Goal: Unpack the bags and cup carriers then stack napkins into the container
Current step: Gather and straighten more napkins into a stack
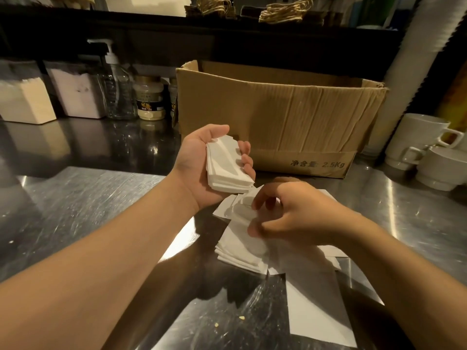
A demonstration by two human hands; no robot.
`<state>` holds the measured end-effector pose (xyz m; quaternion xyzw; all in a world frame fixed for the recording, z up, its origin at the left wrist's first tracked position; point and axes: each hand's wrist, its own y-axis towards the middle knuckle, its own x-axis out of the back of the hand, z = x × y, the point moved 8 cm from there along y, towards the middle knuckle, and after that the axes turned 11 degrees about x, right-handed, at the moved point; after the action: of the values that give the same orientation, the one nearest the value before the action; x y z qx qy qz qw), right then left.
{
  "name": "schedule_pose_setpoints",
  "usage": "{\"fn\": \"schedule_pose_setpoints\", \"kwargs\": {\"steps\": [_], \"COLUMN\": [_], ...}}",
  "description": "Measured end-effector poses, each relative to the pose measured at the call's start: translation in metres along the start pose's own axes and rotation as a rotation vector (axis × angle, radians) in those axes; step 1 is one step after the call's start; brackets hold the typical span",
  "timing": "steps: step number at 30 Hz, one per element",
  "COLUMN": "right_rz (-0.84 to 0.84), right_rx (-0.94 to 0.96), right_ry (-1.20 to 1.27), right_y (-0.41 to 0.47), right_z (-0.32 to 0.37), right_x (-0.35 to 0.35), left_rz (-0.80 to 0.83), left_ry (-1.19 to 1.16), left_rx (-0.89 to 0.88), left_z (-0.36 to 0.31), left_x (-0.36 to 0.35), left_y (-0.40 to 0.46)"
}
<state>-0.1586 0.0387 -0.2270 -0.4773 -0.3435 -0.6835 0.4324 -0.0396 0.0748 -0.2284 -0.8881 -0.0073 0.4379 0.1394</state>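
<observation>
She is gathering napkins: the left hand grips a stack above the counter, while the right hand, fingers curled, pinches at loose napkins lying below it. Next, I'd guess, comes lifting that lot onto the stack. The box stands close behind; the left side has room.

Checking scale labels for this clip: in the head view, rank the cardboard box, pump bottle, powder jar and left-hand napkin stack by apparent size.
1. Cardboard box, clearly largest.
2. Pump bottle.
3. and 4. Napkin stack and powder jar look alike; the stack is nearer the camera, so unranked.
</observation>
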Motion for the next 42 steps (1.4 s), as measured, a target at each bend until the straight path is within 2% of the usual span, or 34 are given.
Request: {"fn": "schedule_pose_setpoints", "kwargs": {"steps": [16, 20, 27, 30, 37, 42], "right_rz": [-0.123, -0.077, -0.154, -0.146, -0.251, -0.34], "right_rx": [0.039, -0.012, 0.049, 0.062, 0.08, 0.044], "right_ry": [-0.288, -0.267, -0.343, -0.332, -0.319, -0.143], "right_y": [0.006, 0.008, 0.007, 0.005, 0.005, -0.001], "right_z": [0.014, 0.007, 0.01, 0.009, 0.012, 0.002], "right_x": [-0.003, -0.007, -0.004, -0.006, 0.005, 0.023], "left_rz": [-0.029, -0.027, -0.026, -0.028, -0.047, -0.043], "left_ry": [0.035, 0.052, 0.042, 0.052, 0.063, 0.04], "left_rx": [-0.012, -0.018, -0.024, -0.019, -0.031, -0.037], "left_z": [-0.001, -0.001, -0.002, -0.002, -0.004, -0.007], "left_x": [0.0, -0.001, -0.001, -0.001, 0.002, 0.005], "left_y": [-0.001, -0.001, -0.001, -0.001, -0.001, -0.002]}}
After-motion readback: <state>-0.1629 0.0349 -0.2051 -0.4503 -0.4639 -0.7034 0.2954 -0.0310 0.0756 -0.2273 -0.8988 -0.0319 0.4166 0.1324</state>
